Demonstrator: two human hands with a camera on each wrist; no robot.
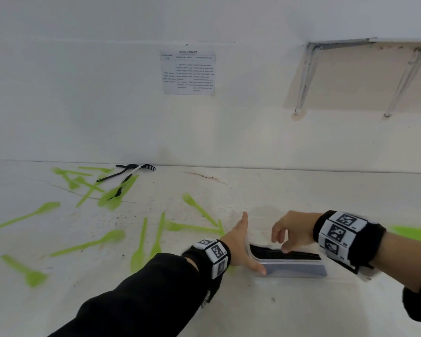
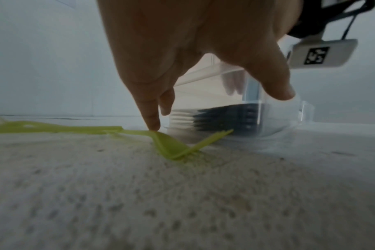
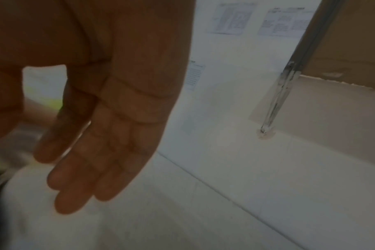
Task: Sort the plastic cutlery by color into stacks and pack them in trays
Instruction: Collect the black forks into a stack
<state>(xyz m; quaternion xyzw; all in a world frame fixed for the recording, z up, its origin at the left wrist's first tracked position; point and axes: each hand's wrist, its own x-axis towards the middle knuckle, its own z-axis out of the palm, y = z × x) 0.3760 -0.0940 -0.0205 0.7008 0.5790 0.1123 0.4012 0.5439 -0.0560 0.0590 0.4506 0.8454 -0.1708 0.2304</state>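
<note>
A clear plastic tray [image 1: 289, 269] stands on the white table with a stack of black cutlery [image 1: 284, 254] inside. My left hand [image 1: 243, 242] lies flat against the tray's left end, fingers straight, thumb on its front corner. In the left wrist view my left hand [image 2: 182, 50] has fingertips down by a green fork [image 2: 171, 145], next to the tray [image 2: 274, 116] and the black stack [image 2: 225, 120]. My right hand [image 1: 289, 234] hovers over the tray, loosely curled and empty. In the right wrist view its fingers [image 3: 109, 135] hang relaxed.
Several green spoons and forks [image 1: 93, 243] lie scattered over the table's left half, and one green piece [image 1: 413, 233] lies at the right edge. Two black forks [image 1: 131, 171] sit by the back wall. A paper sheet [image 1: 187, 72] and shelf brackets [image 1: 306, 79] are on the wall.
</note>
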